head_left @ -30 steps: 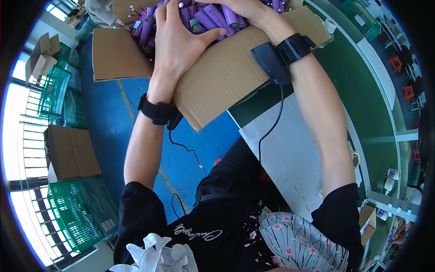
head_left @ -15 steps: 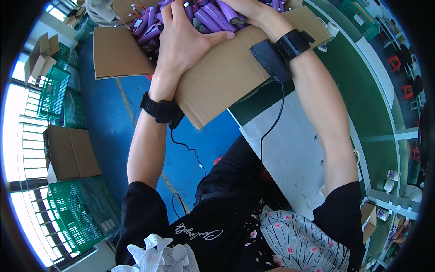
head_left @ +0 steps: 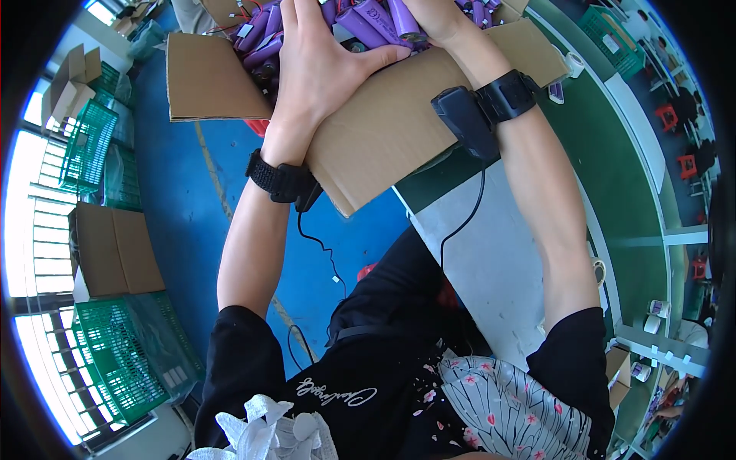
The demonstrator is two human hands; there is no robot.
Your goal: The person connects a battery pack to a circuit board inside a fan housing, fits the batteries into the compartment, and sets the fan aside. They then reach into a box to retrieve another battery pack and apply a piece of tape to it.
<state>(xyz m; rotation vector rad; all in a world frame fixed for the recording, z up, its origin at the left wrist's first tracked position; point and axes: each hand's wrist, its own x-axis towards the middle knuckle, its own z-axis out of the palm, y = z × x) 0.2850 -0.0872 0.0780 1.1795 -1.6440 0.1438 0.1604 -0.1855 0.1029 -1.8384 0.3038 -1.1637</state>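
Note:
An open cardboard box (head_left: pixel 391 146) at the top of the view is full of purple cylindrical battery cells (head_left: pixel 376 23), some with red wires and small white connectors. My left hand (head_left: pixel 322 73) reaches over the near edge onto the cells. Its thumb points right, spread away from the fingers, whose tips run out of view. My right hand (head_left: pixel 437 21) is in the box beside a purple cell; the upper edge of the picture cuts off its fingers. Black strapped devices with cables sit on both wrists.
A green-topped table (head_left: pixel 613 169) curves along the right, with a white tape roll (head_left: pixel 573 64) near the box. Green crates (head_left: pixel 115 353) and a cardboard carton (head_left: pixel 119 249) stand along the left wall. Cables hang from my wrists over the blue floor (head_left: pixel 230 153).
Both hands and the box have shifted slightly right in the view. More of my left fingers lies beyond the upper edge. Some purple cells between my hands sit at a different angle.

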